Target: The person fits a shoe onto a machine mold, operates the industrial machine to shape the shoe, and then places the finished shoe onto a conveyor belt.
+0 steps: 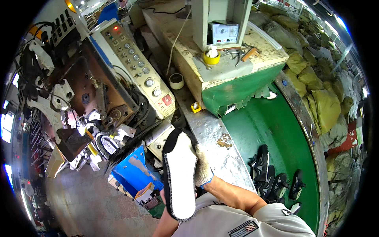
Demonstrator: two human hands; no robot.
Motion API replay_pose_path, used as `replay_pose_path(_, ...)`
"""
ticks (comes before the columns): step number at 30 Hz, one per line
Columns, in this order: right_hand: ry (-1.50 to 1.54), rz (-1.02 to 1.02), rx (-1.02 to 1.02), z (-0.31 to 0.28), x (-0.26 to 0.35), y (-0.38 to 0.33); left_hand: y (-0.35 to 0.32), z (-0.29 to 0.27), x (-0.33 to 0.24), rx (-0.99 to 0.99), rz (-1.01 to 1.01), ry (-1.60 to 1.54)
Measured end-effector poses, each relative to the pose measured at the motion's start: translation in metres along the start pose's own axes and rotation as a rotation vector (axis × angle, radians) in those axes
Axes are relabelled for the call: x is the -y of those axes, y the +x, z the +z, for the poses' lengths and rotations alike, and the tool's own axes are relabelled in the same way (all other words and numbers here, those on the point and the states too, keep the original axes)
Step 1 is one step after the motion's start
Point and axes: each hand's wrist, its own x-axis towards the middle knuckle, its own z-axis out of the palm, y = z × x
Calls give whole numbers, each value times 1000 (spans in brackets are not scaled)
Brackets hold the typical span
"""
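A black shoe upper, its white sole side turned up toward me, is held upright in front of my body. Dark stitching runs round the edge of the white underside. My right hand, in a knitted glove with a blue cuff, is closed on its right side near the toe end; the fingertips are hidden behind it. From below, my left hand grips the lower end at the left edge. Most of the left hand's fingers are behind the shoe.
A machine with metal clamps stands at left beside a button panel. Below it is a blue box. A cabinet bears tools and yellow tape. Several black shoes lie on the green surface; sacks are piled at right.
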Motion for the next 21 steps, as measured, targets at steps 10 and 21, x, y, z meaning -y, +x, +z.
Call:
replay_pose_path(10, -428, -300, -277, -105, 139, -54, 32, 35, -35, -565, 590, 1672)
replay_pose_path(21, -1377, -17, -971, -264, 339, -181, -6, -12, -62, -573, 554, 2721)
